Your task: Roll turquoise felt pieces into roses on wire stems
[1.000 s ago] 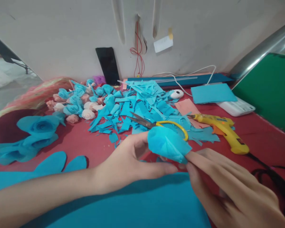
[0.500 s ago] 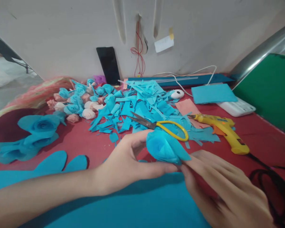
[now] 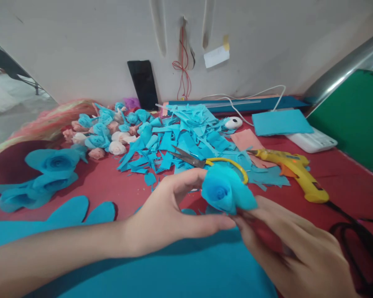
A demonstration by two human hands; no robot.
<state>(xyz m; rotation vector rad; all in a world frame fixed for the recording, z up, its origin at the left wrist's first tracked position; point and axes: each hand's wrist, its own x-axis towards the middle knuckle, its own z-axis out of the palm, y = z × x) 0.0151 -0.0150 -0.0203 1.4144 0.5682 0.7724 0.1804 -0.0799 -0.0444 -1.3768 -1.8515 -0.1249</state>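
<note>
Fingers hang over the red desk [image 3: 99, 178], above the far edge of a blue sheet [image 3: 158, 273]. Left hand [image 3: 158, 221] curves into a C, its grip unclear, fingertips partly hidden. Right hand [image 3: 301, 244], knuckles up, pinches the right side of a paper flower [image 3: 220, 192] between both hands, nearer than the scissors [image 3: 189, 157].
</note>
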